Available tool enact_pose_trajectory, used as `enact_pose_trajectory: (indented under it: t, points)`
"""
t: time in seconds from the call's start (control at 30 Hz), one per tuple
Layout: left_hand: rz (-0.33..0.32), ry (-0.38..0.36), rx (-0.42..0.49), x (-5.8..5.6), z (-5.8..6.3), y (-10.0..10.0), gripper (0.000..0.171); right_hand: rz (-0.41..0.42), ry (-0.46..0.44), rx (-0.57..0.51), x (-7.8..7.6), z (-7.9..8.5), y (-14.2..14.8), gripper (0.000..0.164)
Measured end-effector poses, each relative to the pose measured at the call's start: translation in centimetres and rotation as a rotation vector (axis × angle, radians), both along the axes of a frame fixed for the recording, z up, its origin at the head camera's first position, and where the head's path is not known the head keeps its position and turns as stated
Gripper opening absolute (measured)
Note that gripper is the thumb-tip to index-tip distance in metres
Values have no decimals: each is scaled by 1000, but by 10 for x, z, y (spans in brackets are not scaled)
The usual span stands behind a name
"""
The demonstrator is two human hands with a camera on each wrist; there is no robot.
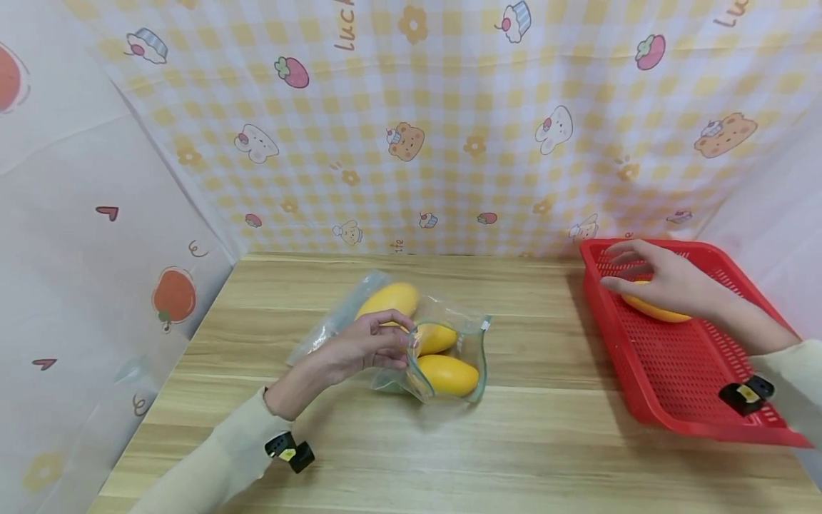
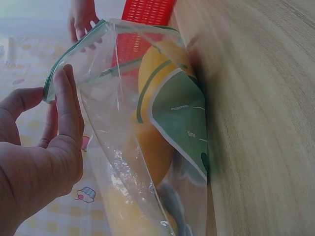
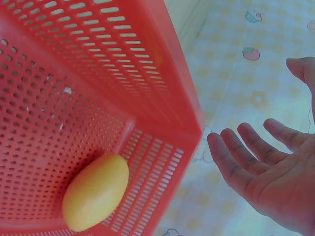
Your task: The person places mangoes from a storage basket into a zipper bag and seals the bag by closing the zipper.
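My left hand (image 1: 362,348) pinches the rim of a clear zip-lock bag (image 1: 483,357) lying on the table, its mouth spread toward the right. Inside the bag are three yellow mangoes (image 1: 449,375), two near the mouth and one farther in. The left wrist view shows the thumb and fingers on the green seal strip, beside the bag's green label (image 2: 179,118). My right hand (image 1: 671,278) hovers over the far end of a red basket (image 1: 613,350), fingers spread and holding nothing. One mango (image 3: 96,192) lies in that basket, below the hand.
The basket stands at the right side of the wooden table (image 1: 539,457), with bare wood between it and the bag. A yellow checked cloth (image 1: 449,185) hangs along the back edge, and a white printed sheet (image 1: 77,285) covers the left side.
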State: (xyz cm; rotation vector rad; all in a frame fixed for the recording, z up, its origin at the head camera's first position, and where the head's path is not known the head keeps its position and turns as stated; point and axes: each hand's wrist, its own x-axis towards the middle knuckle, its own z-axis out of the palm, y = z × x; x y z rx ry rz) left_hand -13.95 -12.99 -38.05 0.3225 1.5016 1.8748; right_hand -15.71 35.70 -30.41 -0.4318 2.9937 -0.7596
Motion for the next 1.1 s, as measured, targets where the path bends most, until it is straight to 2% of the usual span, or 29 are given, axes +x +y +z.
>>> enact_pose_trajectory:
  t: [0.27,0.47,0.67,0.9,1.1]
  points:
    - [-5,-15,1,2,-3,0,24,-17,-11,8,-5,-1,12,62]
    - [-2,-23,-12,2,-5,1,23,6,-18,31,-8,-3,21,66]
    - [-2,-32,-10,2,-7,-1,23,26,-52,56,-10,-5,33,60]
    - [1,-33,-18,1,-9,-2,24,99,-86,40,-9,-10,49,47]
    - [-5,-33,-13,1,-9,-3,24,83,-154,45,-10,-11,60,53]
